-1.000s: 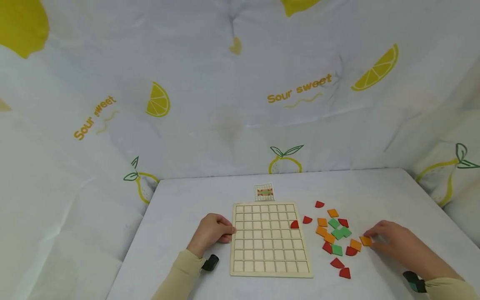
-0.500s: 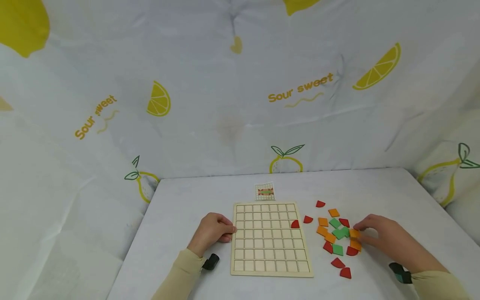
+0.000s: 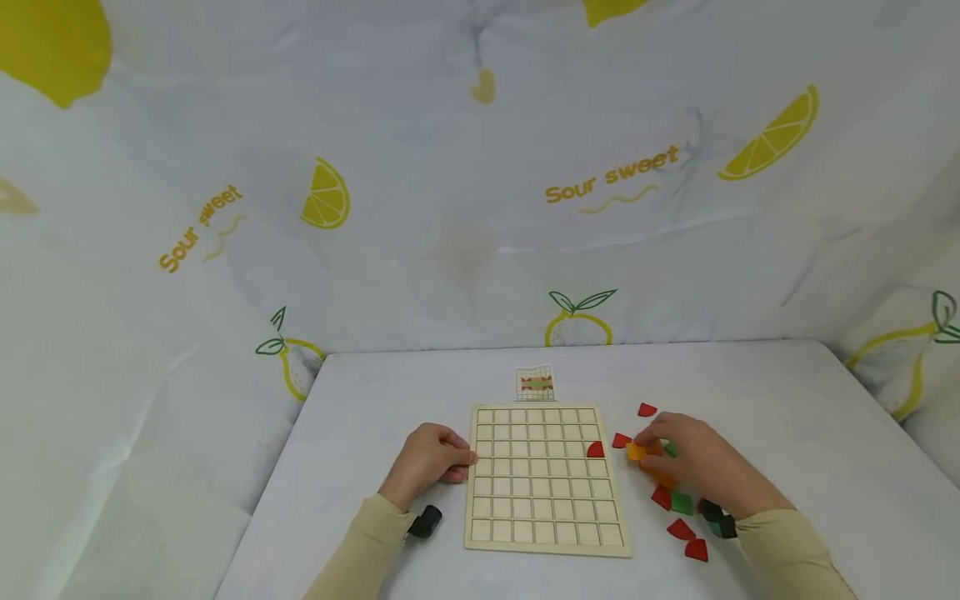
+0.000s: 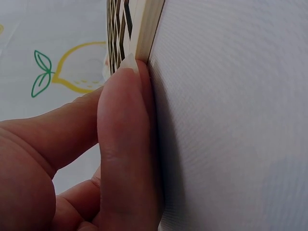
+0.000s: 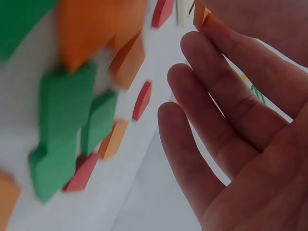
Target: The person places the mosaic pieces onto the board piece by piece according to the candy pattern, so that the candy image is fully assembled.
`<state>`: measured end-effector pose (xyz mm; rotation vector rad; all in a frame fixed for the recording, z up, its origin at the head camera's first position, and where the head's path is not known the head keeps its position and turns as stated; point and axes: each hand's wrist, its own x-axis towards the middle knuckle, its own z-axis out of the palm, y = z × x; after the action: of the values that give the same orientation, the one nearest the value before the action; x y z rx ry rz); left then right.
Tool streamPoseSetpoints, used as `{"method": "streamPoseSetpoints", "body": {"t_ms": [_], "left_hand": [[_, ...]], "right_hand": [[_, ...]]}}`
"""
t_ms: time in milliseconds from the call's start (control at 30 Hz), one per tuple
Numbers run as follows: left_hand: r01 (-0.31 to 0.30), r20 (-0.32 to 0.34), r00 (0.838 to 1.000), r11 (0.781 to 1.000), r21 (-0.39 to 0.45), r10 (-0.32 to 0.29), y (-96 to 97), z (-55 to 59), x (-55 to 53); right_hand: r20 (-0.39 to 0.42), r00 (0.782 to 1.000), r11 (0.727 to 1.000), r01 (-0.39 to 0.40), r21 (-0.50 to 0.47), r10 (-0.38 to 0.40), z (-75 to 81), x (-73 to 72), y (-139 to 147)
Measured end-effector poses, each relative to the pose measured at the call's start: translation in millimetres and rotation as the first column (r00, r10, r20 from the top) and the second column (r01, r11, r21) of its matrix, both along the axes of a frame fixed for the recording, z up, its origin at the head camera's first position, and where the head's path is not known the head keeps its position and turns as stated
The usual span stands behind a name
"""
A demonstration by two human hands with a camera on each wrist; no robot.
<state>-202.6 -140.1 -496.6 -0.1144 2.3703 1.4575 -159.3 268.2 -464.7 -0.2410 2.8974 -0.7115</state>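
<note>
My left hand (image 3: 431,462) pinches the left edge of a pale wooden grid board (image 3: 547,550); close up in the left wrist view, thumb and finger meet at the board's edge (image 4: 148,31). One red quarter-circle tile (image 3: 596,450) sits in a cell at the board's right side. Between thumb and index finger, my right hand (image 3: 697,458) holds an orange square tile (image 3: 635,452), just right of the board. The right wrist view shows this orange tile (image 5: 200,14) at the fingertips, the other fingers extended. Below that hand lie green tiles (image 5: 67,106) and other orange tiles (image 5: 129,62), partly hidden.
A small pattern card (image 3: 535,383) lies behind the board. Loose red quarter-circle tiles (image 3: 681,529) are scattered right of the board, one red tile (image 3: 622,440) close to its edge. A white cloth with printed lemons (image 3: 578,328) hangs behind the table.
My right hand has moved left, carrying the orange square tile from the right of the pile across it toward the board. The left hand keeps its hold on the board's edge.
</note>
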Motion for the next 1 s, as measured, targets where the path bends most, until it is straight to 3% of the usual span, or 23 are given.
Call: {"method": "streamPoseSetpoints", "body": {"t_ms": [333, 767, 1000], "left_hand": [[0.004, -0.015, 1.000, 1.000, 0.001, -0.004, 1.0, 0.2, 0.5], [0.003, -0.010, 1.000, 1.000, 0.000, -0.003, 1.2, 0.2, 1.4], [0.006, -0.016, 1.000, 1.000, 0.010, -0.006, 0.5, -0.6, 0.6]], "right_hand": [[0.012, 0.999, 0.997, -0.029, -0.070, 0.029, -7.6, -1.2, -34], [-0.031, 0.996, 0.996, -0.084, 0.036, 0.085, -11.6, -1.1, -48], [-0.037, 0.995, 0.995, -0.090, 0.047, 0.091, -11.1, -0.2, -50]]}}
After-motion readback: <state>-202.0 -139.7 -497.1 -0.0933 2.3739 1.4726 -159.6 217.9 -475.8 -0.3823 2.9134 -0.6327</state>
